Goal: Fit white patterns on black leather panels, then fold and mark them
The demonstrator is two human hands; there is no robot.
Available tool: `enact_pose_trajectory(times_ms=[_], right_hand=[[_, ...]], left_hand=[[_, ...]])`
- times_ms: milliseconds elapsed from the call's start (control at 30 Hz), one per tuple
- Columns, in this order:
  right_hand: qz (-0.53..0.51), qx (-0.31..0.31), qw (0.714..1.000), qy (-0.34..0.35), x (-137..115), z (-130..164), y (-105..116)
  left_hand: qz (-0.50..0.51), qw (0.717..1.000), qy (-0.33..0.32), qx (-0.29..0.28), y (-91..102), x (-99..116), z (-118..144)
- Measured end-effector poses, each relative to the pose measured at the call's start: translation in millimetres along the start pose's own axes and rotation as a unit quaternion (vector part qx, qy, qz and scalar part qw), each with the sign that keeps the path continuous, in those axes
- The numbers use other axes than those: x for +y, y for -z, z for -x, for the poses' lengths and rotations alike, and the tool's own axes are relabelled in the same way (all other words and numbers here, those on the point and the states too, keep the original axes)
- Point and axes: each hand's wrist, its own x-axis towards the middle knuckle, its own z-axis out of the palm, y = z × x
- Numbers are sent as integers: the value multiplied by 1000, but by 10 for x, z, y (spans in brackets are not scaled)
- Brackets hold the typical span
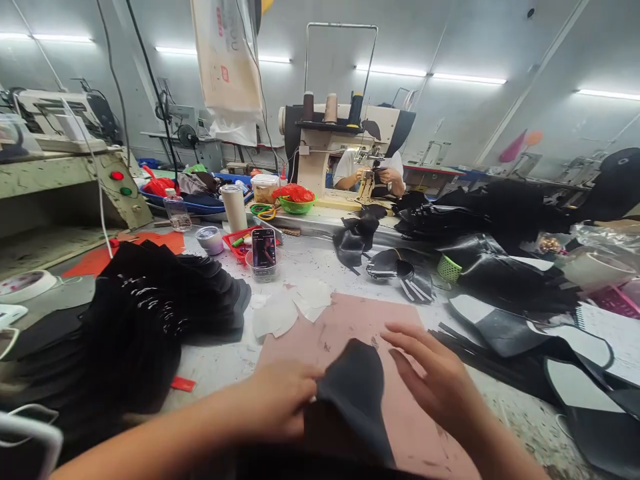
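Observation:
In the head view a black, curved leather-like piece (354, 380) lies over a pink mat (405, 413), partly lifted and bent. My left hand (285, 397), a little blurred, is closed with its fingertips on the left edge of this piece. To the right of the piece, my right hand (427, 367) hovers over the mat, fingers stretched and apart, nothing in it. White paper-like pieces (290, 308) lie at the far left edge of the mat. The near end of the black piece runs out of sight at the bottom.
A tall stack of black pieces (150, 320) stands on the left. Black and white pieces (530, 347) spread out on the right. A phone (263, 250), a cup (210, 240) and a bottle (233, 207) stand beyond. Behind a sewing machine (345, 133) a person (395, 170) works.

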Motion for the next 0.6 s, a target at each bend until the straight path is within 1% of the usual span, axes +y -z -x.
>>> enact_pose_trajectory(times_ms=[33,67,100,167,200,233,267,333,400,500,600], right_hand=[[-30,-9,999,-5,-49,-98,-76],[-58,-31,998,-11,-93,-196,-171],[-78,-66,995,-17,-132,-290,-286],[-71,-168,983,-19,-196,-459,-563],[-50,-226,973,-11,-220,-529,-715],[-26,-274,961,1,-239,-589,-867],[-12,-306,952,14,-254,-638,-1013],[6,-339,940,38,-273,-707,-1263],[17,-355,933,55,-286,-749,-1439],[35,-375,923,77,-313,-795,-1569],[49,-390,915,95,-352,-839,-1605]], left_hand=[[19,999,-11,-31,-125,16,-23],[39,998,-12,-54,-195,-19,-30],[50,997,6,-60,-219,-99,-27],[36,993,109,4,-182,-355,-8],[7,985,170,42,-150,-506,2],[-20,976,205,63,-123,-655,10],[-44,970,225,76,-108,-791,16],[-79,969,223,77,-123,-997,18],[-101,971,205,70,-183,-1105,7],[-120,972,190,66,-284,-1148,-37],[-133,971,188,70,-343,-1158,-99]])
